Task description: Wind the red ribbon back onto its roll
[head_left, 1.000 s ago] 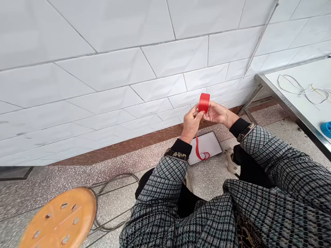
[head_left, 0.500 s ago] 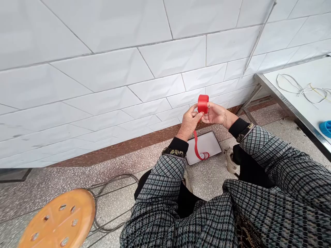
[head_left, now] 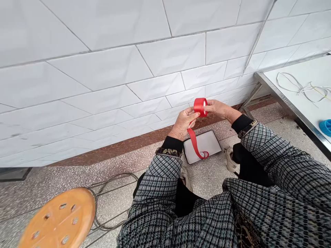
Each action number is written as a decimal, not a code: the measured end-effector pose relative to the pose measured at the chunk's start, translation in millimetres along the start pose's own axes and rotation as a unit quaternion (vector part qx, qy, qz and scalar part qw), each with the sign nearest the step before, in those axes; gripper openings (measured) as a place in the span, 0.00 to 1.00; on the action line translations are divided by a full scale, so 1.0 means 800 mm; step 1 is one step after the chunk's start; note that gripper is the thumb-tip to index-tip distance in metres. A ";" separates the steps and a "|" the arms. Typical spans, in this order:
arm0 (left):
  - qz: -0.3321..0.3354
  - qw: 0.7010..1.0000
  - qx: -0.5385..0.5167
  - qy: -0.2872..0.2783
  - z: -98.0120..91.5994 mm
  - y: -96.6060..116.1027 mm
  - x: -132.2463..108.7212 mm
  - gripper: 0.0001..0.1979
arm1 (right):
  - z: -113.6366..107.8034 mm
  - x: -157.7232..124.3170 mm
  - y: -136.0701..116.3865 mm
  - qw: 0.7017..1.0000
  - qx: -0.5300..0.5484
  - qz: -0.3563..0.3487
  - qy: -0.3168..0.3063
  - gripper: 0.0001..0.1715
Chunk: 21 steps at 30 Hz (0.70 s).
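Note:
A red ribbon roll (head_left: 200,106) is held up in front of the tiled wall between both hands. My right hand (head_left: 219,110) grips the roll from the right side. My left hand (head_left: 183,123) pinches the loose red ribbon strip (head_left: 193,144), which hangs down from the roll and curls at its end over a white board (head_left: 210,144) lying on the floor. Both sleeves are grey checked with black cuffs.
A round orange stool (head_left: 55,220) with a wire frame stands at the lower left. At the right edge is a steel-rimmed white table (head_left: 292,103) with thin cords (head_left: 300,88) and a blue object (head_left: 326,126) on it. White tiled wall ahead, speckled floor below.
The roll has turned so its open core now faces me and sits slightly lower. My left hand has moved down and left, drawing out more ribbon.

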<state>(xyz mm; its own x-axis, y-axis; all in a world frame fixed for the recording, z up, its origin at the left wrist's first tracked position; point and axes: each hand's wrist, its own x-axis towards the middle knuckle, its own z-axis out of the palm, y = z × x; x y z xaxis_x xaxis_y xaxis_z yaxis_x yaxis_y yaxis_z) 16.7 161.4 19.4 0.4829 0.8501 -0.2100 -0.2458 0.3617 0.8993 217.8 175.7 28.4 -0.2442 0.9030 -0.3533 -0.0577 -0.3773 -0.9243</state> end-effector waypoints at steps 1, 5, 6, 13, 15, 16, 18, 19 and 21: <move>-0.003 1.000 -0.002 -0.003 0.001 0.000 0.000 0.30 | -0.001 0.002 0.001 1.000 -0.016 -0.013 0.012 0.07; 0.015 0.997 -0.018 0.070 0.012 -0.005 0.003 0.26 | 0.002 0.010 0.002 0.993 0.010 -0.018 0.117 0.09; 0.023 0.994 -0.022 0.101 0.016 -0.006 0.004 0.24 | 0.003 0.011 0.001 0.989 0.043 -0.011 0.142 0.09; 0.029 0.988 -0.007 0.150 0.030 -0.016 0.009 0.22 | 0.012 0.007 -0.007 0.949 0.259 0.055 0.174 0.11; 0.048 0.984 -0.001 0.172 0.031 -0.020 0.011 0.21 | 0.017 0.005 -0.006 0.934 0.312 0.069 0.159 0.11; 0.060 0.982 0.005 0.181 0.031 -0.023 0.012 0.19 | 0.020 0.003 -0.005 0.928 0.331 0.084 0.147 0.11; 0.082 0.980 0.026 0.179 0.030 -0.028 0.015 0.16 | 0.025 0.001 -0.003 0.922 0.348 0.125 0.117 0.11; 0.088 0.981 0.039 0.169 0.029 -0.031 0.016 0.18 | 0.027 0.000 -0.002 0.920 0.350 0.146 0.101 0.11; 0.091 0.983 0.062 0.147 0.025 -0.035 0.020 0.22 | 0.029 -0.002 0.000 0.917 0.351 0.176 0.076 0.11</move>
<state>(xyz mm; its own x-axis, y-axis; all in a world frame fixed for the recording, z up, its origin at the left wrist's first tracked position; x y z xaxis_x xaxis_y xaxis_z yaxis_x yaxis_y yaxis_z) 48.2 156.9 -1.5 0.1720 0.9769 -0.1266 -0.1934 0.1595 0.9681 195.5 169.9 32.3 -0.2325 0.6982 -0.6771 -0.6224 -0.6418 -0.4480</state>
